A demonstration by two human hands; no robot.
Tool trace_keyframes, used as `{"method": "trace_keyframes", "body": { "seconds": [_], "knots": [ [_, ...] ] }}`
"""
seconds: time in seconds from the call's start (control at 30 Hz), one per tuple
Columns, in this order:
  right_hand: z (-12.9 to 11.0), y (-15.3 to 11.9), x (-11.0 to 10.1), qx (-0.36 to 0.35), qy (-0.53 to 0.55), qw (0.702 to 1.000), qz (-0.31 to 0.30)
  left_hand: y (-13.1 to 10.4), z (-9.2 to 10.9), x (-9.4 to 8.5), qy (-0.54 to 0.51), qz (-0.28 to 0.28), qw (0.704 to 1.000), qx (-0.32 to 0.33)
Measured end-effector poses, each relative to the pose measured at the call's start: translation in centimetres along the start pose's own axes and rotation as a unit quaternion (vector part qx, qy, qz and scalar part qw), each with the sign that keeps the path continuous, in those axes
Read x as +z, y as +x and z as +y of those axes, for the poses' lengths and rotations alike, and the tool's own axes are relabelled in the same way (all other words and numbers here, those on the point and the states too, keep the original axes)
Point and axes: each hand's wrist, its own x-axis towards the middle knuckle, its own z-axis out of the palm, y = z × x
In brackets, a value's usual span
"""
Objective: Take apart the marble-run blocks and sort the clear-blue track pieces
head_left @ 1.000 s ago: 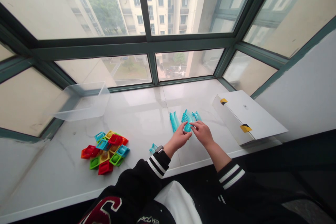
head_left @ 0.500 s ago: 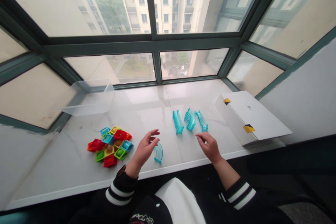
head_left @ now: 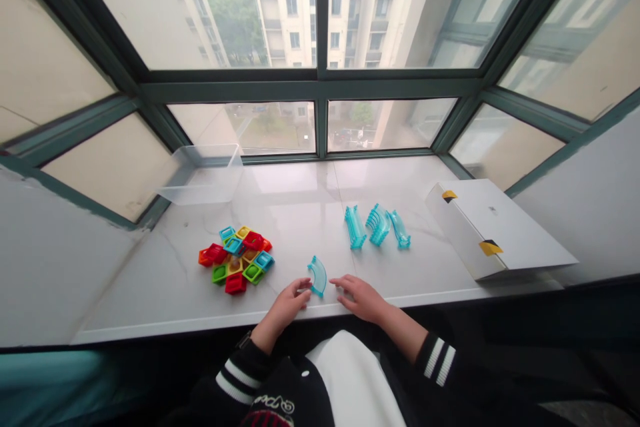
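Observation:
A curved translucent blue track piece (head_left: 318,276) lies alone near the front edge of the white sill. Just left of it is my left hand (head_left: 290,300), fingers loosely bent and apart, their tips at or very near its side; I cannot tell if they touch. On the other side, my right hand (head_left: 359,297) is open, palm down, with its fingers stretched toward the piece and a small gap between. Farther back to the right stand a straight blue track stack (head_left: 355,227), a curved track stack (head_left: 379,224) and a slimmer blue track piece (head_left: 401,230).
A pile of red, yellow, green and blue plastic blocks (head_left: 235,265) lies on the left. Behind it sits a clear plastic bin (head_left: 200,195) by the window. A white box (head_left: 510,227) with yellow-black tabs stands at the right. The sill's front edge (head_left: 200,323) runs before me.
My right hand has moved left and closer to me, away from the stacked tracks to the lone curved piece. My left hand has drawn back toward the front edge. The view has shifted left.

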Motion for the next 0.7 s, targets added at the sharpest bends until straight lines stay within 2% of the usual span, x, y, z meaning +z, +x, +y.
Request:
{"method": "trace_keyframes", "body": {
  "seconds": [0.1,0.2,0.4,0.6,0.7],
  "knots": [
    [-1.3,1.1,1.3,-0.028,-0.010,0.999,-0.032,0.3,0.0,1.0,-0.024,-0.020,0.999,0.003],
    [-1.5,1.7,2.3,-0.026,-0.016,0.999,-0.021,0.3,0.4,1.6,-0.054,-0.037,0.998,-0.002],
    [-0.6,1.4,2.3,0.015,0.037,0.998,0.053,-0.2,1.2,2.7,-0.095,-0.062,0.993,0.028],
    [-0.7,1.2,1.5,0.029,0.118,0.981,0.150,-1.7,3.2,3.2,-0.106,-0.122,0.983,0.083],
    [-0.9,1.2,1.2,0.032,0.136,0.974,0.176,-1.9,3.6,3.2,-0.094,-0.116,0.985,0.090]
  ]
}}
